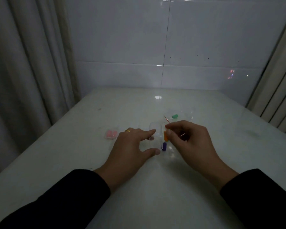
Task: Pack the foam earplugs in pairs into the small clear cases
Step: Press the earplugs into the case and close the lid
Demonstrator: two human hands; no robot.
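An open small clear case [156, 135] lies in the middle of the white table [139, 187]. My left hand [130, 147] rests by it with spread, fairly straight fingers, the index tip at the case's far edge and the thumb at its near edge. My right hand [190, 142] has curled fingers, and its thumb and forefinger pinch the top of an orange earplug [165, 136] at the case's right side. A purple earplug [164, 146] lies just below it. A green earplug [174, 116] sits further back inside clear plastic with a thin red line. A pink pair [111, 134] lies in a clear case at the left.
The tiled wall [172, 47] stands right behind the table's far edge. A curtain [23, 63] hangs at the left and another [279, 96] at the right. The room is dim, so clear plastic pieces are hard to make out.
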